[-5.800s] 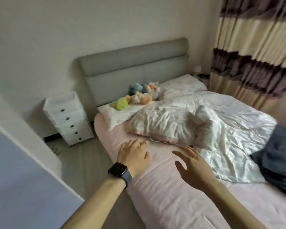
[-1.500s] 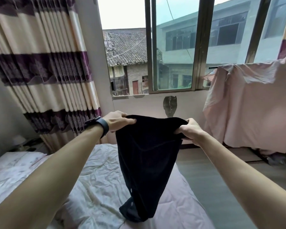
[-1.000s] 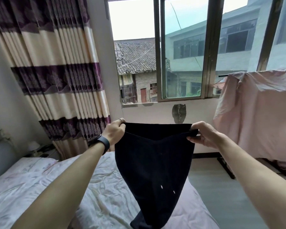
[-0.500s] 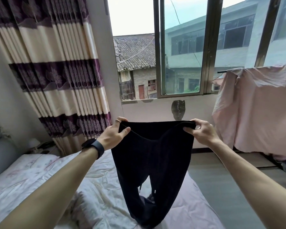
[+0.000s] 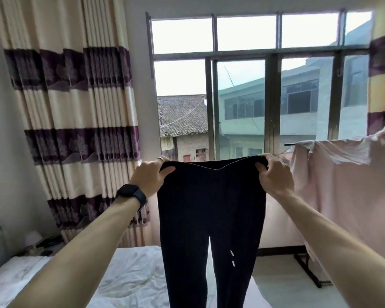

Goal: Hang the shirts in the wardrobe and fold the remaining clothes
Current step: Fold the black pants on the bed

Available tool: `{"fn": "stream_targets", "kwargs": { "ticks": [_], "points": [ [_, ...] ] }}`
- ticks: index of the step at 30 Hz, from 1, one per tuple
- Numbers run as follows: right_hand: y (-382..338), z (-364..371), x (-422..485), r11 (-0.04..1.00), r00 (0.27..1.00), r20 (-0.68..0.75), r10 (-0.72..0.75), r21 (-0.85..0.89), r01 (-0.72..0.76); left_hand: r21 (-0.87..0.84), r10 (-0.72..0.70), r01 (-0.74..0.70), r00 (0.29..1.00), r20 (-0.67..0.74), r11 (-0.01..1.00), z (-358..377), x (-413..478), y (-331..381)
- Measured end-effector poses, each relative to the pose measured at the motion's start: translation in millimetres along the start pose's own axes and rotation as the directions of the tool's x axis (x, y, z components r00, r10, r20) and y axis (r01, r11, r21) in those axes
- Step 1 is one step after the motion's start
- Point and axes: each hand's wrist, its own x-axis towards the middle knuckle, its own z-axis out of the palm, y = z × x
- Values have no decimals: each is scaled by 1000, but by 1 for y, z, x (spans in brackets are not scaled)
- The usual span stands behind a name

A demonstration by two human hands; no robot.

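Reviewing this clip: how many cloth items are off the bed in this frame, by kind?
Black trousers, gripped at the waistband by the left hand and right hand: 1
Striped curtains: 2 (left curtain, right curtain)
Pink sheet draped over the rack: 1
Total: 4
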Motion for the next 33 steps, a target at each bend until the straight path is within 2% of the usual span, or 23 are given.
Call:
{"fn": "stream_targets", "kwargs": {
  "ticks": [4, 8, 10, 12, 14, 17, 19, 23, 28, 33],
  "points": [
    [-50, -46, 34, 998, 994, -87, -60, 2, 60, -22, -101, 99, 986, -136, 995, -54, 35, 28],
    [-91, -99, 64, 997, 980, -196, -18, 75, 33, -185, -223, 179, 941, -256, 966, -109, 56, 76],
    [-107, -119, 74, 997, 981, -195, -16, 64, 29, -330, -331, 241, 910, -249, 913, -129, 64, 92],
    [-119, -132, 76, 998, 996, -94, -7, 57, 13, -480, -440, 322, 885, -155, 816, -140, 67, 100],
    [-120, -138, 71, 997, 1000, 25, -12, 76, 10, -541, -469, 366, 881, -60, 757, -141, 59, 103],
    [-100, -142, 54, 997, 1000, 26, -15, 70, 14, -628, -457, 353, 890, -4, 694, -138, 32, 98],
    [-87, -144, 38, 996, 1000, 22, 0, 94, -2, -618, -465, 389, 884, 44, 683, -136, 14, 89],
    [-85, -134, 10, 999, 995, 98, 21, 31, -25, -531, -558, 521, 823, 107, 668, -124, -2, 80],
    [-99, -120, -3, 994, 978, 177, 106, 7, -109, -623, -589, 619, 752, 296, 478, -114, -5, 98],
    [-123, -89, -22, 939, 923, 374, 97, 272, -209, -755, -474, 610, 753, 457, 241, -101, -14, 124]
  ]
}}
